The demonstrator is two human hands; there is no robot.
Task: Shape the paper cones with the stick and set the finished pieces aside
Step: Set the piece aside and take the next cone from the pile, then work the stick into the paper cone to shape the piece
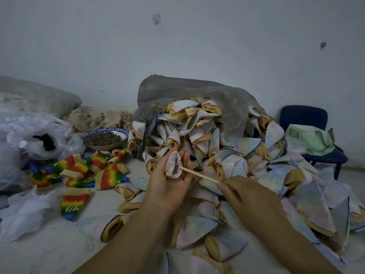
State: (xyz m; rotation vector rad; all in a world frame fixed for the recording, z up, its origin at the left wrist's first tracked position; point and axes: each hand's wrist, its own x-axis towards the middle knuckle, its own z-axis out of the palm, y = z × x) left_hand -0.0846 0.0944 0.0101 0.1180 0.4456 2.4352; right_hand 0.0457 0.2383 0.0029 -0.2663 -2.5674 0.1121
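Note:
My left hand [169,184] holds a pale pinkish cone piece [173,164] upright, fingers curled around it with its open mouth facing me. My right hand [245,196] pinches a thin wooden stick [199,175] whose tip pokes into the mouth of that cone. A big heap of pale unturned cones [207,139] spills out of a grey plastic bag [197,91] behind and to the right of my hands. Several rainbow-coloured finished pieces [79,173] lie on the surface at the left.
A blue-rimmed bowl of dark seeds [104,138] stands behind the rainbow pieces. Clear plastic bags [29,135] lie at the left. A dark blue chair [316,135] with a green bag [314,138] on it stands at the right by the wall.

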